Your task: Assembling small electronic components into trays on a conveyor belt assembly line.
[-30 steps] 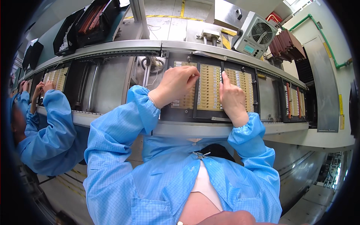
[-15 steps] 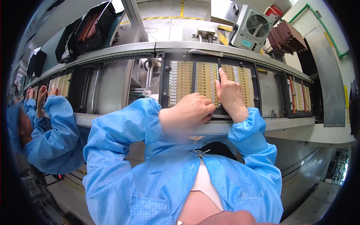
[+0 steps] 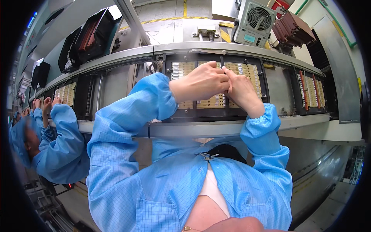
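A black frame [image 3: 193,112] holds rows of yellowish circuit board strips [image 3: 251,79], parted by dark upright bars. My left hand [image 3: 201,82] reaches over the middle of the frame, its fingers curled together close to the top of a dark bar. Whatever is between those fingertips is hidden. My right hand [image 3: 244,89] lies over the same bar with the index finger stretched forward to its upper part and the other fingers bent. Nothing shows in the right hand. The two hands meet or nearly touch above the bar.
Metal rails [image 3: 216,130] run along the near side of the line. Another board frame [image 3: 311,91] with orange bars stands right. Beyond the far rail are a grey fan unit [image 3: 255,23] and brown stacked plates [image 3: 293,29]. A co-worker in blue [image 3: 58,147] works at left.
My left hand has moved forward and slightly right, from the frame's near edge up to the bar's top. My right index finger stays by the bar, its hand tilting left.
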`<state>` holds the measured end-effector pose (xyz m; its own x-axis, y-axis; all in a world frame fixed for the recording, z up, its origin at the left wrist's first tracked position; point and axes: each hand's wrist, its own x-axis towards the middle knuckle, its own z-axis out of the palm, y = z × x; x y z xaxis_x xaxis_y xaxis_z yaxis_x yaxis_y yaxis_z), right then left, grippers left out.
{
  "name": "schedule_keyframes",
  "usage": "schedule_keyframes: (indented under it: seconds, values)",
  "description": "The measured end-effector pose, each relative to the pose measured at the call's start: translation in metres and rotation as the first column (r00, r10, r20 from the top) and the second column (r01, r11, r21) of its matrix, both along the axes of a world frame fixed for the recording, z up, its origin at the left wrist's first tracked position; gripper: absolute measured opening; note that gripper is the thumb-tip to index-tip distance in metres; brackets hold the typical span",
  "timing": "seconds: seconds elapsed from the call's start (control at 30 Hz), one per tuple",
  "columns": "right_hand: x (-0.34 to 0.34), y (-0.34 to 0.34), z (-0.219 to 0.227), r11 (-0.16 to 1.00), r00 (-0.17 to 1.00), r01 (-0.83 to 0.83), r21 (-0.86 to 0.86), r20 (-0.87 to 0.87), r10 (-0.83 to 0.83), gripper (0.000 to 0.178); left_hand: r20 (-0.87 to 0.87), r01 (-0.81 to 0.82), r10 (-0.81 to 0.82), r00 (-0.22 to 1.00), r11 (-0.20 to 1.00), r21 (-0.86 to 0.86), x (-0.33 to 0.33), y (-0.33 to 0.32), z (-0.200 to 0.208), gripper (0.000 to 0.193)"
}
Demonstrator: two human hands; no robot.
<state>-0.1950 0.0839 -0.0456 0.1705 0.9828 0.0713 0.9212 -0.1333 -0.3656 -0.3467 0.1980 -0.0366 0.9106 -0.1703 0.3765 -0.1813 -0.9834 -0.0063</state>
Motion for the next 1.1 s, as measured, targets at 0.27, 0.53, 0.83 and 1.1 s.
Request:
schedule_keyframes:
  seconds: [0.27, 0.53, 0.83, 1.1]
  values:
    - [0.019, -0.001, 0.001, 1.000, 0.995, 0.012, -0.010, -0.098, -0.013, 0.039, 0.073, -0.011, 0.010, 0.997, 1.000, 0.009, 0.020, 0.006, -0.014, 0.009]
    - [0.023, 0.003, 0.002, 0.992, 1.000, 0.008, 0.127, -0.009, -0.007, 0.034, 0.139, -0.251, 0.295, 0.945, 0.930, -0.269, -0.017, 0.026, -0.006, 0.019]
    - [0.030, 0.007, -0.005, 0.984, 0.987, -0.034, 0.174, 0.158, 0.006, 0.021, -0.080, -0.737, 0.768, 0.635, 0.571, -0.362, -0.112, 0.031, -0.045, 0.028]
    - [0.005, -0.026, 0.016, 0.940, 0.994, -0.099, 0.326, -0.006, 0.107, 0.026, -0.053, -0.576, 0.654, 0.755, 0.623, -0.530, -0.088, 0.017, -0.044, 0.030]
